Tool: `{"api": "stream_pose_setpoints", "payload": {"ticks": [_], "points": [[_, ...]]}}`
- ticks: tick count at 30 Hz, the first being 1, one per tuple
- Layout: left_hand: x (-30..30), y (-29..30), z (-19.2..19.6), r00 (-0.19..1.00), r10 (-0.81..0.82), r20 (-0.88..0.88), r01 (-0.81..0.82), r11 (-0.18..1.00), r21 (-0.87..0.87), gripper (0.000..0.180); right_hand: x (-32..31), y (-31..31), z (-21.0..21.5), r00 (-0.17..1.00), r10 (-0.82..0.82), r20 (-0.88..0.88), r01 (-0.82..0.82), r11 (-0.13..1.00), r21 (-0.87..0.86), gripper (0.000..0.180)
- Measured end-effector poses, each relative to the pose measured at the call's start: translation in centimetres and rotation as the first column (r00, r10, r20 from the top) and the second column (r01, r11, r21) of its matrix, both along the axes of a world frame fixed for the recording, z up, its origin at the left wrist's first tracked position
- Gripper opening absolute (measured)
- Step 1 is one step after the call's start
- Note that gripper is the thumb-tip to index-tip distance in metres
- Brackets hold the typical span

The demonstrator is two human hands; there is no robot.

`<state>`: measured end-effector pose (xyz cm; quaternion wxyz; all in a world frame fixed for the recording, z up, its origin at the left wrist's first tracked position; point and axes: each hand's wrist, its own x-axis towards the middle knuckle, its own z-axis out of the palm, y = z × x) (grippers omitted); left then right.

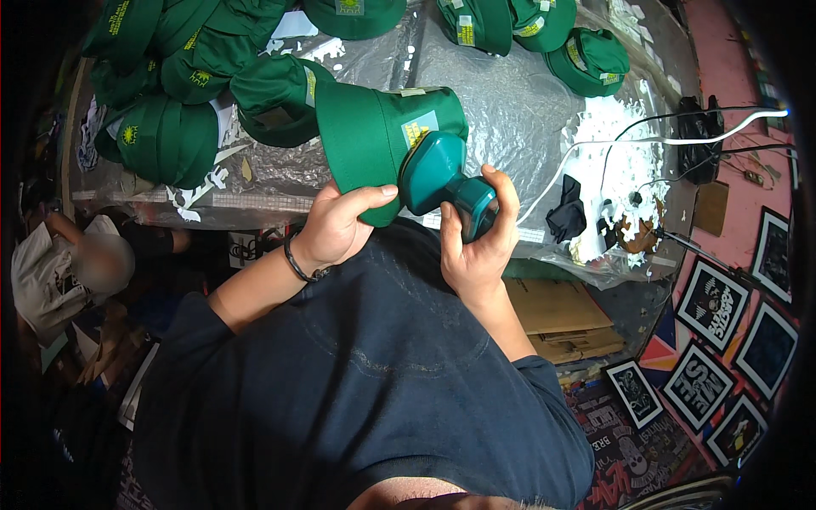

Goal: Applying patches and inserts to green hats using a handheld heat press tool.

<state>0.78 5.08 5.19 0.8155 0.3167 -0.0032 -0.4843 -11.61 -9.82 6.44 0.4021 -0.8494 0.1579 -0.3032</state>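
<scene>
Green cloth cap [374, 140], stiff flat brim, pale yellow patch on the front panel, held up just above the near table edge. Left hand [336, 225] at 7 o'clock of the cap, fingers closed around the brim's lower edge, thumb [374, 194] lying on top. Right hand [478, 242] at 5 o'clock, fingers wrapped tight round the handle of a teal mini heat press [442, 180]: smooth hard plastic, rounded body, its flat head pressed against the patch. White cord [595, 149] runs from it toward 3 o'clock.

Table [510, 110] covered in crinkled, glossy clear plastic sheeting. More green caps piled [170, 127] at 10 o'clock, soft domed crowns overlapping; another cluster [586, 59] at 1 o'clock. Torn white paper scraps [612, 127] heaped at 3 o'clock, beside a black rag [567, 212].

Bare sheeting lies between cap and far clusters. Near table edge runs just below the hands. Flattened cardboard [561, 319] lies below, at 5 o'clock. Another person [59, 263] sits low at 8 o'clock, well apart.
</scene>
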Motion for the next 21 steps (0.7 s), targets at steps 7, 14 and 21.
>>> {"api": "stream_pose_setpoints", "payload": {"ticks": [7,14,21], "points": [[-0.01,-0.27,0.34,1.000,0.002,0.011,-0.002,1.000,-0.006,0.033,0.14,-0.10,0.05,0.999,-0.006,0.033,0.007,0.999,-0.032,0.059],[0.01,-0.31,0.09,1.000,0.000,-0.001,0.000,1.000,0.011,0.033,0.16,0.01,0.22,1.000,-0.026,0.013,0.026,1.000,0.013,0.060],[0.06,-0.37,-0.05,1.000,-0.003,0.005,0.003,1.000,0.007,0.032,0.21,-0.04,0.15,0.999,-0.049,0.014,0.048,0.999,0.015,0.061]]}}
